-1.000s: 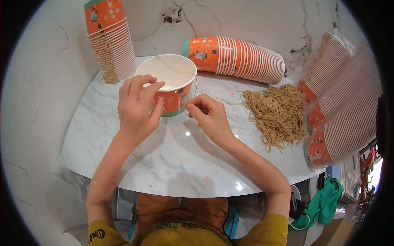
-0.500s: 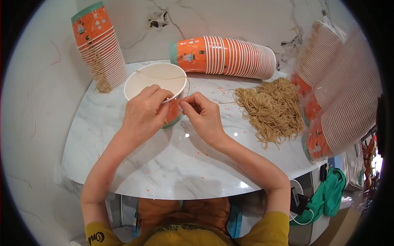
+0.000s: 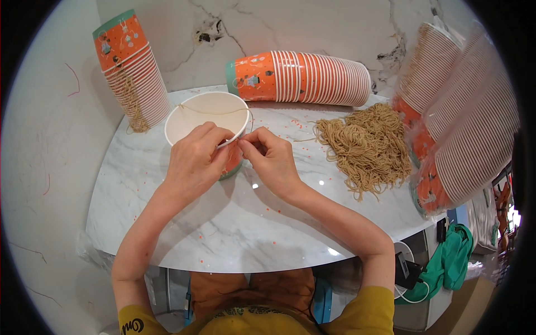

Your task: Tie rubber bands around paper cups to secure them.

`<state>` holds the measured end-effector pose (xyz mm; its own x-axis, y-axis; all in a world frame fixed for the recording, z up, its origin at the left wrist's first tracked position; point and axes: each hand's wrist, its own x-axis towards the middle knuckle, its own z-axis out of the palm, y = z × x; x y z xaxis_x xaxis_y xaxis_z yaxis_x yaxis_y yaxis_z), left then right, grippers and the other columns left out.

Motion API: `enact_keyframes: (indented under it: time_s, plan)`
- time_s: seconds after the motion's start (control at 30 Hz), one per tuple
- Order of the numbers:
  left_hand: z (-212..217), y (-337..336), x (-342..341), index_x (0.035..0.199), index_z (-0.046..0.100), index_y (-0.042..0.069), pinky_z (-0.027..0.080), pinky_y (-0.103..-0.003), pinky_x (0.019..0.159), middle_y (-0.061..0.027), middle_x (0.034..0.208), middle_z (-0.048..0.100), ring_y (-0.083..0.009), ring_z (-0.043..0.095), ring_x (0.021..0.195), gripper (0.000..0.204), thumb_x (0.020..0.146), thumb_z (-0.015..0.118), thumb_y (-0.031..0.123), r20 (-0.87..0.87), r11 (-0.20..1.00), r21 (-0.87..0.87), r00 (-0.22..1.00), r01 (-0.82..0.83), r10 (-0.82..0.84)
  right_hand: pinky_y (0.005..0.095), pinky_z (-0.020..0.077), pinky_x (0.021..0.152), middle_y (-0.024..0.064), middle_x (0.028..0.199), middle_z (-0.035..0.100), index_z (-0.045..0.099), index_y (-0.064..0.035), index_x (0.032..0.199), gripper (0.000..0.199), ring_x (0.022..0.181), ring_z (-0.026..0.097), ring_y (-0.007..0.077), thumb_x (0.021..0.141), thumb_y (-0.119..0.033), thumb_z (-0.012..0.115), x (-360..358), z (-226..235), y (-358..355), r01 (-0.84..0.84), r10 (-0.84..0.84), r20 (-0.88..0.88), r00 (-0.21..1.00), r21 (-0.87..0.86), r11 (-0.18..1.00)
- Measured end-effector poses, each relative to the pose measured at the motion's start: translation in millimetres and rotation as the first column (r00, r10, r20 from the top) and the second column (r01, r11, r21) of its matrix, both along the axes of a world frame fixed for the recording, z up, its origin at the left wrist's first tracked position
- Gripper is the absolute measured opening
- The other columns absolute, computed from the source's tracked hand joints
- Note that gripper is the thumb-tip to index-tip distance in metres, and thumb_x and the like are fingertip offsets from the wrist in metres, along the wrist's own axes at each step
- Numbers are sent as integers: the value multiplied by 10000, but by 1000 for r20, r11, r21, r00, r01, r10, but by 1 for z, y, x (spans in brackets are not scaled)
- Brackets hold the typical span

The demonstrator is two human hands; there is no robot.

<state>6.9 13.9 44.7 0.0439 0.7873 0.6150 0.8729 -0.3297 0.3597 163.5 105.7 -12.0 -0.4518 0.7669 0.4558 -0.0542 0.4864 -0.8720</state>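
A paper bucket, white inside and orange with a green base outside, stands on the marble-patterned table in front of me. My left hand grips its near rim, fingers over the edge and thumb outside. A thin tan string runs across the bucket's mouth and loops down outside its right side. My right hand is closed in a pinch against that side, just below the rim, on what appears to be the string. The fingertips partly hide the pinched spot.
A tangled pile of tan string lies to the right. One bucket stack stands back left with strings on it; another lies along the wall. Plastic-wrapped bucket stacks lean at far right. Orange specks dot the table.
Both hands stay at the bucket's rim in nearly the same hold. The view has shifted slightly; my right fingertips sit a touch closer to the bucket's side.
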Motion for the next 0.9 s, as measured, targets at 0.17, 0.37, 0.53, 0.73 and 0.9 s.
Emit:
enact_keyframes:
  time_s: [0.17,0.37,0.53,0.73,0.9]
  plan:
    - [2,1,-1,981,690,21,525,-402,701,-98,902,673,-303,672,825,120,899,666,105,17,1000,-13,1000,15,-14,238,507,658,27,826,698,673,31,986,115,753,611,57,984,-85,675,1,3,-2,6,-6,29,1000,1,1000]
    - [20,14,-19,1053,733,-24,530,-350,691,-127,876,737,-232,691,739,202,919,622,79,237,957,-282,971,67,2,259,524,659,69,826,726,684,42,992,128,750,650,81,968,-84,685,-1,7,-5,52,-57,61,997,73,996]
    - [43,31,-30,1075,751,-16,488,-219,684,18,857,703,-43,596,782,189,941,650,70,419,750,-587,907,304,-39,313,536,612,149,792,739,705,33,954,149,669,702,179,929,-113,716,-1,13,-7,157,-191,98,977,279,947]
    - [46,42,-38,961,737,-12,471,-220,665,33,782,655,-41,550,736,135,929,682,107,328,707,-634,937,312,-119,332,531,600,159,788,734,705,24,940,146,656,705,212,922,-121,717,-4,14,-8,165,-219,136,966,330,930]
    - [40,46,-43,923,679,-10,462,-283,653,17,768,632,-69,526,725,129,927,656,117,251,733,-596,943,328,-218,334,525,590,150,780,732,701,16,946,156,642,696,215,922,-136,725,-6,13,-10,170,-215,114,970,318,933]
